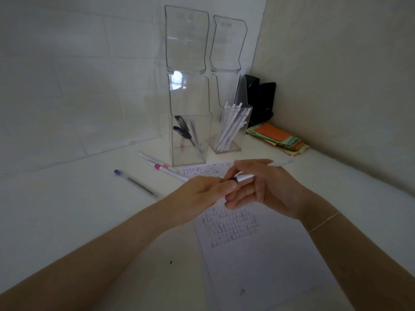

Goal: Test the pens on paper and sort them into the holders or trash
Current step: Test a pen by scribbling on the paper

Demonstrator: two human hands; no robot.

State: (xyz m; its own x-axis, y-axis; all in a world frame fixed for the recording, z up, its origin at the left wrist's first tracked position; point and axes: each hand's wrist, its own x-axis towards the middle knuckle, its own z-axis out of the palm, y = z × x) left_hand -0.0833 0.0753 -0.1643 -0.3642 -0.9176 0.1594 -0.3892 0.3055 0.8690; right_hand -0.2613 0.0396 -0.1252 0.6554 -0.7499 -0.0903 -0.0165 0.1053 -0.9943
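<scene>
At the centre of the frame the right hand (pixel 267 187) pinches a slim white pen with a dark blue cap (pixel 247 177), its barrel running up-right past the knuckles. The left hand (pixel 202 194) closes its fingertips on the capped end. Both are above a white sheet with rows of printed marks (pixel 233 227). Behind, a tall clear plastic holder with dark pens (pixel 190 140) stands beside a shorter clear holder full of white pens (pixel 231 131). Left of centre, a blue-capped clear pen (pixel 134 182) and white pens with pink bands (pixel 159 164) lie on the white table (pixel 67 209). A stack of orange and green paper slips (pixel 278 138) sits at upper right.
</scene>
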